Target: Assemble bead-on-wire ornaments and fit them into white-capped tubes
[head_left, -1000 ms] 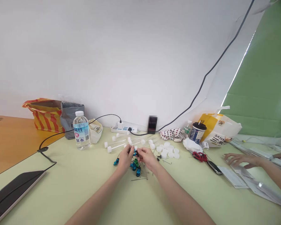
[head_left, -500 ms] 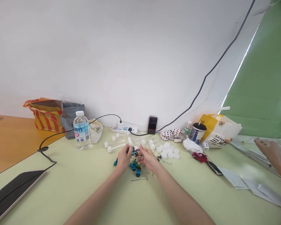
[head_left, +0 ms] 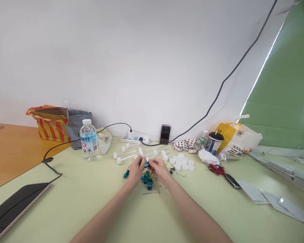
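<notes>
Just above the cluster of blue and green parts (head_left: pixel 146 179) on the pale green desk (head_left: pixel 66 202), the left hand (head_left: pixel 135 172) and right hand (head_left: pixel 160 170) meet, both grips clamped together on a small blue-and-black piece (head_left: pixel 147 165). Thin metal pins (head_left: pixel 151 193) lie just below that cluster. Beyond it sit clear tubes (head_left: pixel 128 154) and white caps (head_left: pixel 181 162); farther off to its left stands a water bottle (head_left: pixel 89 141).

A small blue metallic piece (head_left: pixel 147 165) is pinched between the fingertips of the left hand (head_left: pixel 136 170) and the right hand (head_left: pixel 160 170), above blue and green metallic parts (head_left: pixel 147 179) and thin metal pins (head_left: pixel 150 193) on a pale green desk (head_left: pixel 96 202). White caps (head_left: pixel 181 162) and clear tubes (head_left: pixel 126 155) are laid just beyond.
</notes>
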A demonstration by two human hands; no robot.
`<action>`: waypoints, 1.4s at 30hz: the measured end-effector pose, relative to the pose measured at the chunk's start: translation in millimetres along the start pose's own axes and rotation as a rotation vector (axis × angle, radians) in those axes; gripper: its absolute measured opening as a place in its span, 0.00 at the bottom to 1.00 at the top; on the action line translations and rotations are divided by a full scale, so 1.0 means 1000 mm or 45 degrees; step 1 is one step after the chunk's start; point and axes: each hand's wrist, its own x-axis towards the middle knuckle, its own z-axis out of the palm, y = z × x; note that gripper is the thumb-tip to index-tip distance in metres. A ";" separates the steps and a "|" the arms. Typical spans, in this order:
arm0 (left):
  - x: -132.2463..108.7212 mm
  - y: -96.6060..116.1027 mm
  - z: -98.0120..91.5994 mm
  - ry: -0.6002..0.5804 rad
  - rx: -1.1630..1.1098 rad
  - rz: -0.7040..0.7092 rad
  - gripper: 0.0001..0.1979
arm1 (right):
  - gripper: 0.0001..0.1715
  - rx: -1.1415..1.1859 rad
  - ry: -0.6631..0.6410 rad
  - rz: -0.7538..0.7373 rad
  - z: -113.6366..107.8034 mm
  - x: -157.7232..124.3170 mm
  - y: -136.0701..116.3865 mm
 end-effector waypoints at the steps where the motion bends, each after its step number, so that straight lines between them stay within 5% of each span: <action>1: 0.000 0.000 0.000 0.008 -0.007 -0.004 0.15 | 0.24 0.016 0.004 -0.071 0.000 0.000 0.000; 3: 0.000 0.000 0.000 0.022 -0.010 -0.004 0.16 | 0.26 0.058 0.003 -0.118 0.001 0.000 0.000; 7: 0.000 0.000 0.001 0.005 0.003 0.017 0.16 | 0.25 0.000 0.001 0.091 0.001 -0.001 0.000; 12: 0.001 0.000 0.001 0.028 0.014 0.002 0.16 | 0.27 0.031 0.000 -0.053 0.000 -0.001 -0.001; 19: 0.000 -0.003 0.003 0.013 0.021 0.001 0.16 | 0.27 0.077 -0.036 0.210 -0.001 0.002 0.003; 23: 0.001 -0.004 0.005 0.012 0.046 -0.057 0.17 | 0.23 -0.024 0.013 0.136 -0.001 0.002 0.005; 27: 0.004 -0.007 0.003 -0.011 0.022 -0.121 0.19 | 0.15 -0.299 0.069 -0.129 -0.001 0.001 0.006; 34: 0.002 0.000 0.001 -0.218 -0.245 -0.403 0.22 | 0.08 -0.381 -0.035 -0.267 -0.001 -0.001 0.006; 42: 0.003 0.010 -0.002 -0.527 -0.644 -0.387 0.18 | 0.13 0.051 -0.079 0.144 -0.010 0.003 0.001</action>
